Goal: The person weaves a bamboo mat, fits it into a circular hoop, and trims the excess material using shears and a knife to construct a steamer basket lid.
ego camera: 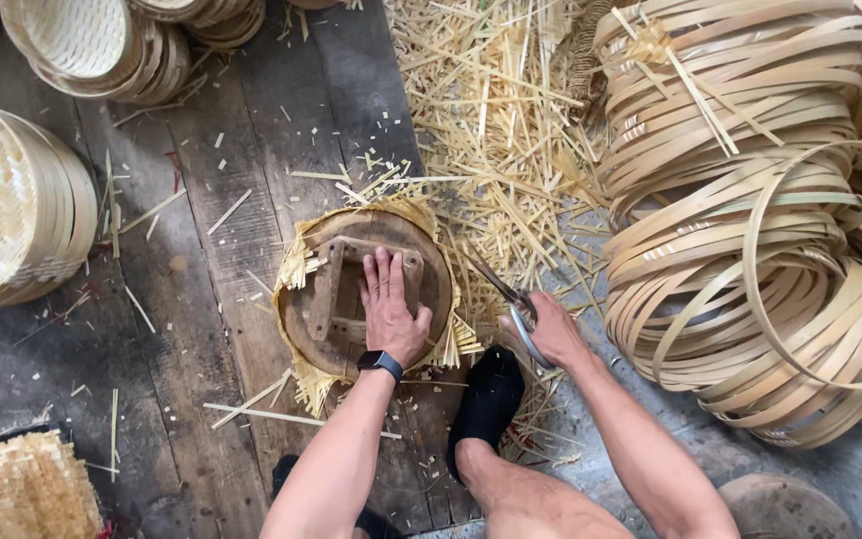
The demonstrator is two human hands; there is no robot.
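Hands numbered two: the left hand [389, 304] lay flat and open on one round wooden form [366, 289], pinning a woven bamboo mat [303, 262] whose frayed edge stuck out around it on the plank floor [212, 299]. The right hand [551, 327] was closed around one pair of shears [511, 299] just beside the form. One black sock [488, 399] showed below. Coiled bamboo hoops [750, 240] were heaped at right; finished woven trays [12, 200] stood in two stacks at left.

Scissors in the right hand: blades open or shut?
Open. The scissors in the right hand show two blades spread apart, pointing toward the woven mat's edge.
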